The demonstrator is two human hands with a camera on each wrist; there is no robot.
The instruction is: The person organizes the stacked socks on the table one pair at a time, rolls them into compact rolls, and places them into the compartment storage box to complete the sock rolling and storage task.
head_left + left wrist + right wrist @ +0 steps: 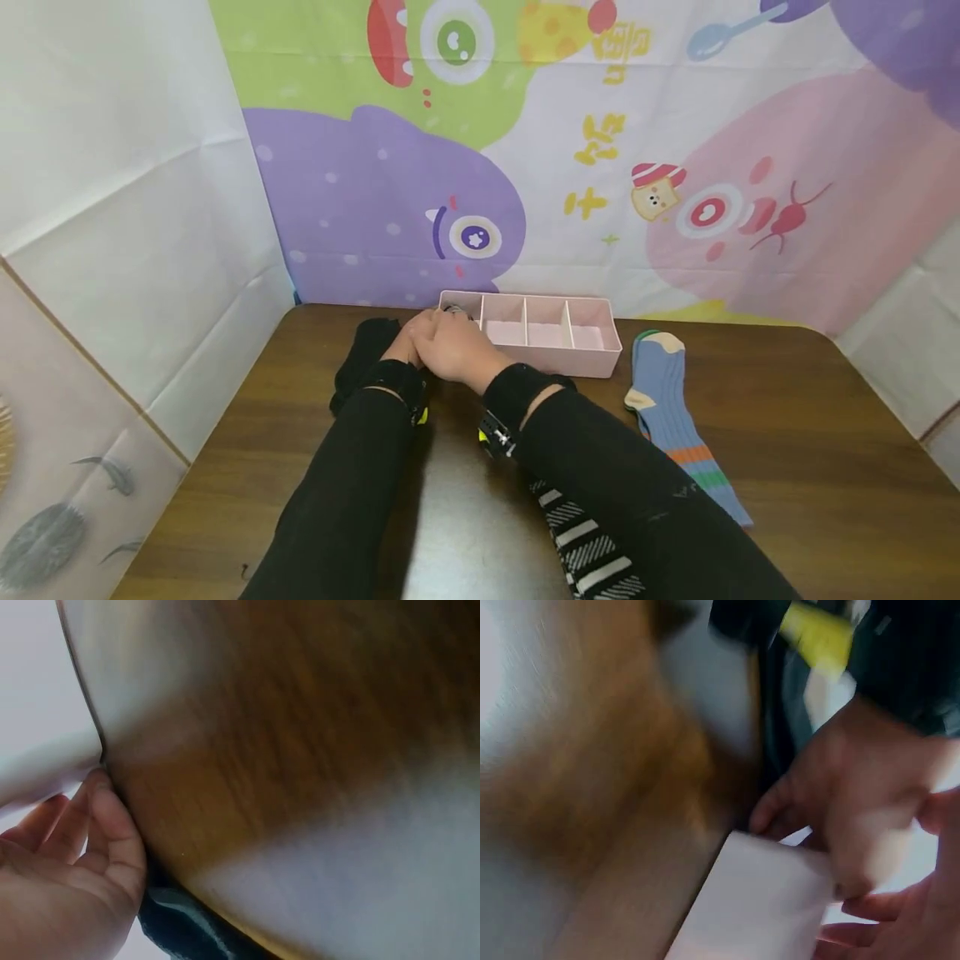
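Observation:
A pale pink organizer box (pixel 570 360) with divided compartments stands at the back of the table. My left hand (pixel 405 343) is at its left end; in the left wrist view the thumb and bent fingers (pixel 112 817) hold the box's corner. Over the leftmost compartment is my right hand (pixel 459 348), overlapping the left one. Its fingers (pixel 877 906) reach fairly straight to the box's rim in the right wrist view. A small grey bundle (pixel 455 310) shows in that compartment, mostly hidden by the hands. The other compartments show bare bottoms.
Black socks (pixel 367 350) lie left of the left hand. Blue socks (pixel 667 400) with orange and green stripes lie to the right. A black sock with white stripes (pixel 585 542) is partly under the right forearm. A printed cloth (pixel 390 200) hangs behind the table.

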